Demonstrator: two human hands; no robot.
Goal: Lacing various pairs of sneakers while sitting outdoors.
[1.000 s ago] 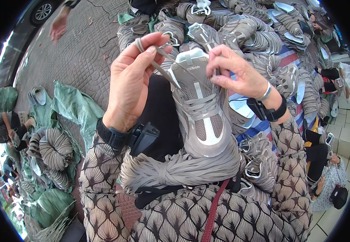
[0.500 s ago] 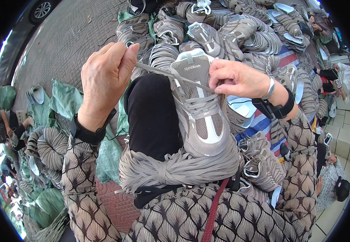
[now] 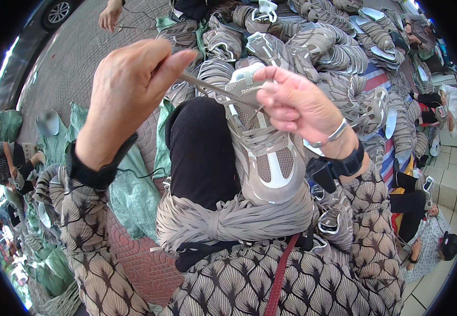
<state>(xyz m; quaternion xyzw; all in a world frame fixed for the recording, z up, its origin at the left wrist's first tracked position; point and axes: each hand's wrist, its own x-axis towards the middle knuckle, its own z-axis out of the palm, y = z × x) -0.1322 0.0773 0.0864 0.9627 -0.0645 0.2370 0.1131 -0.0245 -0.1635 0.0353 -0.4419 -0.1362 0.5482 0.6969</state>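
A grey-and-white sneaker [image 3: 271, 179] rests toe toward me on my lap, beside my black-trousered knee. A flat grey shoelace [image 3: 215, 88] stretches tautly from its eyelets toward my left hand [image 3: 133, 84], which is closed around it up and to the left of the shoe. Over the shoe's tongue is my right hand [image 3: 302, 108], slightly smeared; its curled fingers appear to pinch the lace near the upper eyelets. Below the toe, a thick tied bundle of grey laces [image 3: 228, 224] lies across my lap.
Piles of similar grey shoes [image 3: 313, 45] spread ahead and to the right, partly on a striped sheet [image 3: 378, 79]. Green sacks [image 3: 133, 197] lie left. Another person's hand [image 3: 111, 16] shows at top left. A person in a black cap [image 3: 449, 246] sits at right.
My right hand has moved left across the tongue, its fingers loosening somewhat. My left hand has shifted slightly left and looks larger. Another person's hand has appeared at the top left.
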